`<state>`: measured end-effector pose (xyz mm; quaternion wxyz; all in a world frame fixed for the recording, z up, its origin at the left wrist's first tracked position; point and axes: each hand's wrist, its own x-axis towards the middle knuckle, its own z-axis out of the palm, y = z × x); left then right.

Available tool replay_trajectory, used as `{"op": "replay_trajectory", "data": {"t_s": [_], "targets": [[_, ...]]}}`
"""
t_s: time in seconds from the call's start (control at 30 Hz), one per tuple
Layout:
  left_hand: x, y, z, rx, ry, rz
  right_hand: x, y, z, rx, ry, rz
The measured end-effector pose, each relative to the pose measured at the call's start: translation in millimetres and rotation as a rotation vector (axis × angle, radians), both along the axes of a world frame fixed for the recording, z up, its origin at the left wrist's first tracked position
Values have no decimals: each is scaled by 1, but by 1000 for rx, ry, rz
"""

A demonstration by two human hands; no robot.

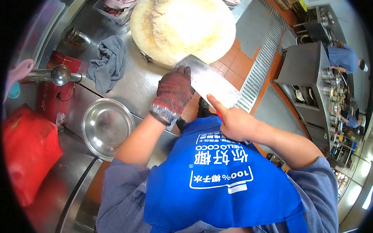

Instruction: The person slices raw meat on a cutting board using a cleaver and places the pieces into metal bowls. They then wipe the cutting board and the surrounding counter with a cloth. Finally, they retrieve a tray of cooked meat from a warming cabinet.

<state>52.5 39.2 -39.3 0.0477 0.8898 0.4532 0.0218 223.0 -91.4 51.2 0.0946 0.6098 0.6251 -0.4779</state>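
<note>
My left hand (176,90), in a dark red and black work glove, touches the far end of a cleaver's broad steel blade (215,83). The fingertips lie along the blade; whether they grip it I cannot tell. My bare right hand (236,120) is closed round the cleaver's handle, mostly hidden, with a bit of red showing and the index finger stretched onto the blade. The blade is held in front of my blue apron (227,193), at the near edge of a thick round chopping block (184,25) that bears stains.
Left of the block lie a grey cloth (107,61), a steel bowl (108,128), a glass jar (77,38) and a red bag (32,153). A plastic tub (116,16) holds raw fish or meat. Two people work by a steel counter (301,62) at the right, beyond a floor drain grate (260,63).
</note>
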Motion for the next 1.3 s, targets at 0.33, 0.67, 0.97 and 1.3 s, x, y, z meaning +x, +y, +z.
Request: {"op": "replay_trajectory", "data": {"t_s": [0.33, 0.67, 0.97, 1.3], "targets": [[-45, 111, 36, 44, 25, 35, -33, 108, 16, 102, 140, -31], [-15, 36, 33, 14, 200, 16, -39, 58, 21, -36, 134, -59], [-15, 104, 50, 8, 177, -131, -46, 111, -14, 218, 139, -118], [-11, 167, 66, 126, 89, -116, -43, 172, 2, 256, 135, -114]]}}
